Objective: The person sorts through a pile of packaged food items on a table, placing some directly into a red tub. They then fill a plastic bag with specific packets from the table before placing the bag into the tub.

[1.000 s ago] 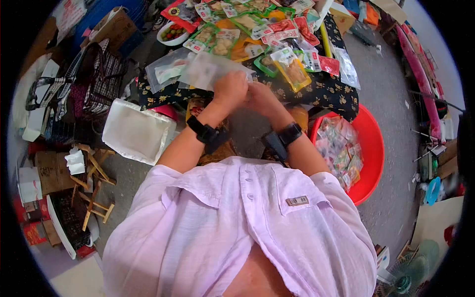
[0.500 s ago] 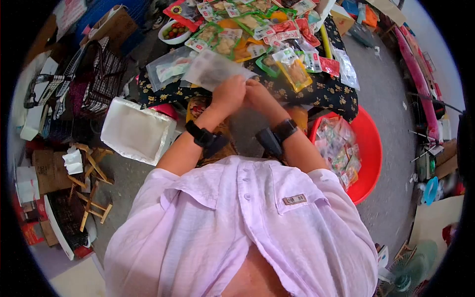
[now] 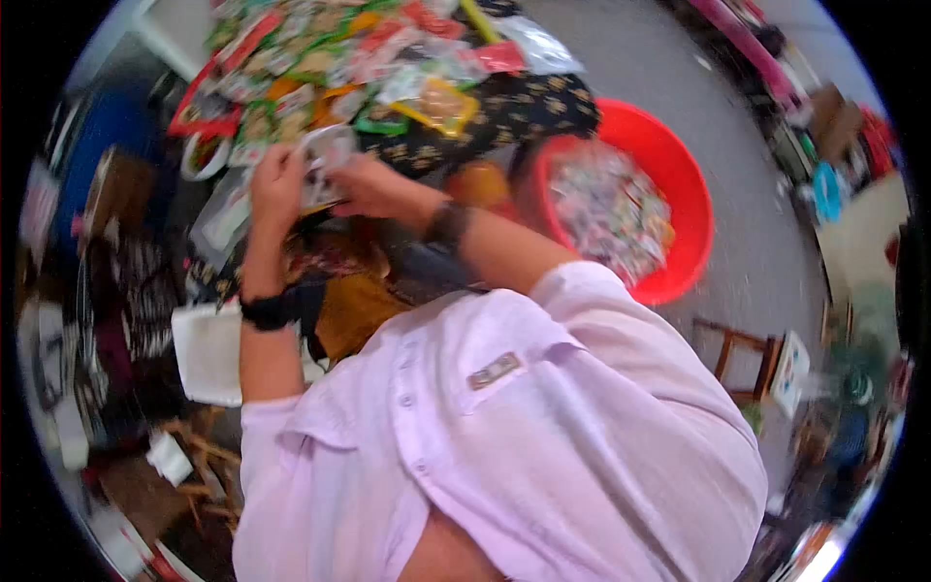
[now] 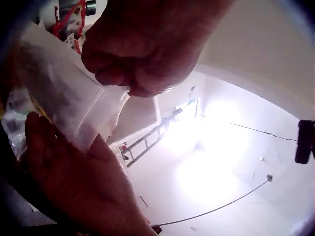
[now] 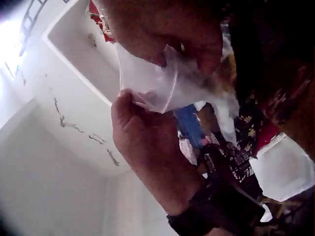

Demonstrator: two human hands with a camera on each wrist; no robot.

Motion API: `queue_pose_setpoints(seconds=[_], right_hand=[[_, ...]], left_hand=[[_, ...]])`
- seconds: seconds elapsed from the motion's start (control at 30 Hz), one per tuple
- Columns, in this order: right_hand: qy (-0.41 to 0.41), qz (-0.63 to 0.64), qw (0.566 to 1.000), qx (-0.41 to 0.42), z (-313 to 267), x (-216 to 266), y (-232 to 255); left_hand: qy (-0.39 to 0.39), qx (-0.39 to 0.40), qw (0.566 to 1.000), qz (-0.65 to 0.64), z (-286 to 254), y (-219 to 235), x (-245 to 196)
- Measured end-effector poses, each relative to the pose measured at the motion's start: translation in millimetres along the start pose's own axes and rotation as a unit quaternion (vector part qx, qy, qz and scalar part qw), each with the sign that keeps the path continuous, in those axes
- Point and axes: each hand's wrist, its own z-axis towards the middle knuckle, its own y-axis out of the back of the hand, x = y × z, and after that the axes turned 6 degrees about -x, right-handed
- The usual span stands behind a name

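Between my two hands is a translucent plastic bag (image 3: 328, 155), with a ridged line across it near its mouth in the wrist views. My left hand (image 3: 278, 189) pinches one edge of the bag, thumb along the film in the right wrist view. From the other side, my right hand (image 3: 378, 186) grips the bag's film with bent fingers (image 5: 209, 59). Just below the bag in the head view lies the edge of a table piled with colourful sealed food packets (image 3: 441, 105). Another clear bag (image 3: 221, 218) lies left of my left hand.
A red tub (image 3: 693, 209) holding many small packets stands right of the table. To the left are a white foam box (image 3: 207, 359), a white bowl (image 3: 206, 158) and a wooden folding stool (image 3: 208, 466). A patterned dark cloth (image 3: 543, 102) covers the table.
The head view has swung to the right, so the table and hands sit further left. My hands, together before, are now apart with the bag raised upright between them.
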Motion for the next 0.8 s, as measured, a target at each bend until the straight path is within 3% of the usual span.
queue_pose_setpoints(seconds=[0.07,0.1,0.13,0.17,0.27,0.37,0.43,0.47,0.57,0.67,0.7,0.73,0.8], right_hand=[[0.024,0.107,0.992,-0.069,8,12,3],[-0.014,0.290,0.955,-0.064,8,23,7],[-0.056,0.482,0.872,-0.063,8,36,10],[-0.228,0.711,0.665,-0.014,5,43,8],[-0.263,0.783,0.563,-0.027,-7,52,17],[-0.206,0.781,0.588,-0.035,-24,52,35],[-0.211,0.710,0.661,-0.121,-36,58,54],[-0.212,0.670,0.693,-0.163,-43,61,64],[-0.214,0.585,0.741,-0.251,-66,52,91],[-0.250,0.528,0.745,-0.323,-103,36,129],[-0.227,0.448,0.788,-0.357,-115,30,143],[-0.190,0.219,0.891,-0.351,-133,27,160],[-0.223,0.258,0.829,-0.442,-165,14,182]], left_hand=[[-0.009,0.049,0.998,0.026,-4,6,-30],[-0.012,0.069,0.997,0.044,-9,10,-49],[-0.036,0.082,0.993,0.071,-14,8,-60],[-0.055,0.095,0.989,0.100,-18,5,-69],[-0.144,0.088,0.971,0.169,-34,-8,-92],[-0.204,0.118,0.948,0.215,-41,-26,-109],[-0.254,0.105,0.936,0.218,-50,-43,-113],[-0.230,0.144,0.932,0.242,-53,-49,-116],[-0.308,0.135,0.939,0.070,-59,-73,-131],[-0.326,0.157,0.932,-0.014,-59,-83,-128],[-0.324,0.160,0.932,-0.035,-61,-84,-127],[-0.284,0.173,0.942,-0.041,-62,-82,-123],[-0.203,0.197,0.958,-0.054,-66,-77,-110]])
